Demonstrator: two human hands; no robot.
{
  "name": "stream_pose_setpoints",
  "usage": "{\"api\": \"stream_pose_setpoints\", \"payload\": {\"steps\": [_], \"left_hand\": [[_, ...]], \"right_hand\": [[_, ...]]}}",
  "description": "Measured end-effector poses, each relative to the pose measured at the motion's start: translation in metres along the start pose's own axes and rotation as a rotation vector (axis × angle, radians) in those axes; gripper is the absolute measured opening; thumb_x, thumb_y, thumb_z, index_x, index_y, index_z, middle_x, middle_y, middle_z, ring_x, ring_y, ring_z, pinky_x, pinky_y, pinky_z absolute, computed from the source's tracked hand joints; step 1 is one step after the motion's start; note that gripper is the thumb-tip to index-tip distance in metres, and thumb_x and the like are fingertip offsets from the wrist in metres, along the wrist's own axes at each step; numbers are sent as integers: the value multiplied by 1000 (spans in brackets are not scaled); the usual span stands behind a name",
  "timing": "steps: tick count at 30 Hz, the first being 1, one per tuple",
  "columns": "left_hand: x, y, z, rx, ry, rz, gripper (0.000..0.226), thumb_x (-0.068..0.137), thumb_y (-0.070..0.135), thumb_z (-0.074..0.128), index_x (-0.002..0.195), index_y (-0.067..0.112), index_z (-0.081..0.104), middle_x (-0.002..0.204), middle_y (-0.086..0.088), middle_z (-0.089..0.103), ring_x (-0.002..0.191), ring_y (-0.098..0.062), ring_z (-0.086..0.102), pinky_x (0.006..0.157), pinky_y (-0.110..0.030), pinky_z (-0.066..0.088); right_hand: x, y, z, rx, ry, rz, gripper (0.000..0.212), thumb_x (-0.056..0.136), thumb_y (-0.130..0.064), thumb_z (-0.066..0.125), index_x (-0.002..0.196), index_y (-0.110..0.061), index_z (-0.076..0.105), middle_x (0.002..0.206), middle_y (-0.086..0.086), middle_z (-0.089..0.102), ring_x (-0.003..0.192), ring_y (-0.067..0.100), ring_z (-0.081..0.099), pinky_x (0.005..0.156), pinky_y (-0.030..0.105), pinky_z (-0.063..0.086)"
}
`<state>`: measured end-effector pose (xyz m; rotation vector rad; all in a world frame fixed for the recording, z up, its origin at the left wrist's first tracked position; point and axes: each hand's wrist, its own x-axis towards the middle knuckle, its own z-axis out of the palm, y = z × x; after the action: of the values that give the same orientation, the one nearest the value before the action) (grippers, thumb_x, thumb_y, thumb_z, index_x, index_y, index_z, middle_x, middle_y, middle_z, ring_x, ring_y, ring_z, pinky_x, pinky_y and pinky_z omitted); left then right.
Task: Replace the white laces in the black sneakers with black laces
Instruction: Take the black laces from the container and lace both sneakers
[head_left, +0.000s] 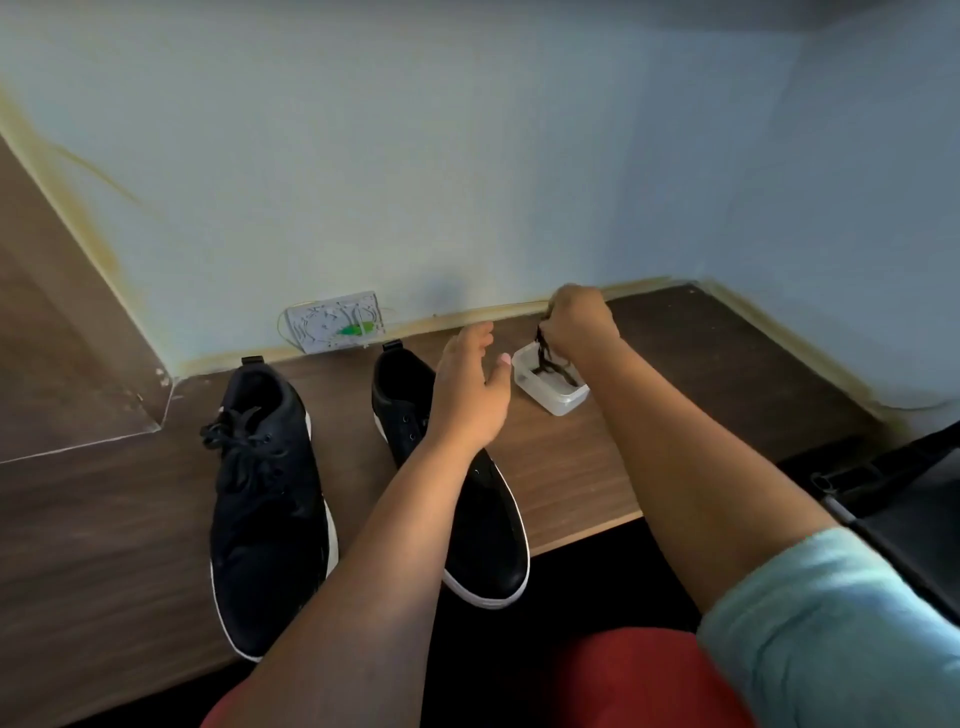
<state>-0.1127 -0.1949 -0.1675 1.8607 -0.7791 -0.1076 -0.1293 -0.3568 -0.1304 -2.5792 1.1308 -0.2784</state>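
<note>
Pinching a black lace (546, 358) with my right hand (576, 325), I hold it above the clear tub (558, 400) near the tabletop's (571, 467) back edge; my left hand (467, 395) hovers open, empty, over the unlaced sneaker (488, 540).

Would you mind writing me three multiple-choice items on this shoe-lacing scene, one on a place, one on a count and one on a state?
1. Where does the small clear container stand?
A. Left of both sneakers
B. On the wooden surface, right of the right sneaker
C. Inside a sneaker

2. How many black sneakers are in view?
A. One
B. Two
C. Three

3. What is the right hand doing?
A. Resting flat on the wooden surface
B. Gripping a sneaker's heel
C. Pinching a black lace that hangs down into the container

Answers:
1 B, it sits on the wood beyond the right sneaker's collar.
2 B, the left sneaker, already laced in black, lies beside the right one.
3 C, the fingers are closed on the lace above the container, while the left hand hovers open.
</note>
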Motion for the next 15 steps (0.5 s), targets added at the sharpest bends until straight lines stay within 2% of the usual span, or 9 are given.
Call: {"api": "stream_pose_setpoints", "payload": {"steps": [3,5,6,7,9,10,11,13,15], "left_hand": [[-2,9,-4,-44,46,10,50,99,21,52,145,14,35,146,-3,41,133,-16,42,110,-32,35],[-2,17,-12,-177,94,39,54,100,21,49,149,14,28,150,-4,38,135,-16,40,111,-37,37],[-2,22,-18,-273,117,37,52,101,20,48,149,17,27,147,-4,42,128,-16,48,105,-39,43],[-3,26,-26,-359,136,24,47,101,19,46,146,20,31,138,-3,51,113,-13,58,93,-37,50],[-10,33,-43,-382,186,51,22,101,25,45,122,26,51,102,4,64,81,-7,61,71,-30,51],[-14,37,-53,-305,222,97,14,100,31,44,104,25,56,85,6,61,73,-6,58,67,-29,48],[-20,40,-63,-249,236,126,20,100,33,44,91,22,57,74,8,56,67,-4,53,64,-25,44],[-31,39,-77,-252,204,102,28,101,29,46,78,18,56,65,10,48,62,-1,46,61,-20,37],[-42,32,-89,-340,192,24,28,100,28,50,73,22,57,65,9,48,66,-8,46,66,-26,38]], "right_hand": [[-30,-28,-32,216,160,-115,20,93,-21,54,86,-7,65,81,9,65,71,24,58,59,23,40],[-64,-51,-50,284,109,-245,25,96,-27,51,86,-10,65,77,5,63,67,18,57,56,20,39],[-80,-61,-55,300,62,-314,25,97,-27,49,86,-10,65,80,5,64,69,18,58,58,21,40],[-95,-68,-59,311,22,-371,25,98,-27,49,87,-11,64,84,6,65,74,19,59,62,24,41],[-116,-76,-64,369,45,-452,25,99,-26,47,85,-12,63,88,6,66,78,20,57,64,28,40],[-121,-77,-64,417,105,-467,26,99,-25,47,84,-13,63,88,6,66,77,20,57,63,29,39],[-127,-77,-64,468,167,-461,27,99,-26,46,84,-14,64,87,5,66,77,19,56,63,30,39],[-134,-73,-58,566,183,-395,28,100,-27,45,82,-16,63,80,0,63,74,16,54,62,30,39],[-137,-67,-46,820,47,-259,30,101,-28,45,78,-17,63,70,-5,61,68,11,53,61,26,38]]}}
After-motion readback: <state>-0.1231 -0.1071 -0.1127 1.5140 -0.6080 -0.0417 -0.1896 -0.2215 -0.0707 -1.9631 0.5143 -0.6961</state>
